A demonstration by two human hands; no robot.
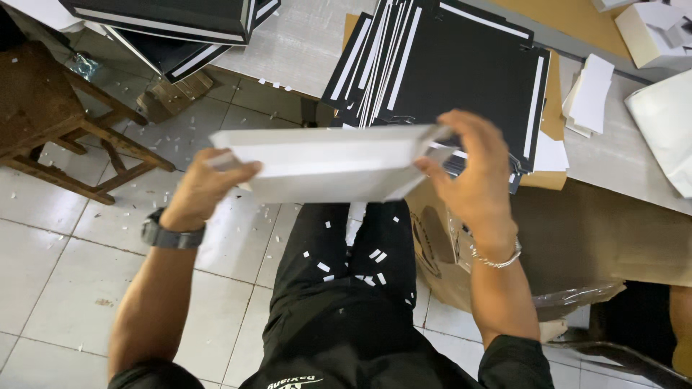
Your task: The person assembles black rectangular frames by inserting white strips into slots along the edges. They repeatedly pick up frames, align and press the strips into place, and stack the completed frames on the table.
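Note:
I hold a white folded cardboard piece, like a shallow box blank, level above my lap. My left hand grips its left end, with a dark watch on that wrist. Its right end is pinched by my right hand, thumb under a folded flap and a silver bracelet on the wrist. Just beyond the piece, a fanned stack of black sheets with white strips lies on the table edge. Small white paper scraps lie scattered on my black trousers.
A wooden stool stands on the tiled floor at left. More black sheets are stacked at top left. White card pieces and a white box lie on the table at right. A brown carton sits beside my right leg.

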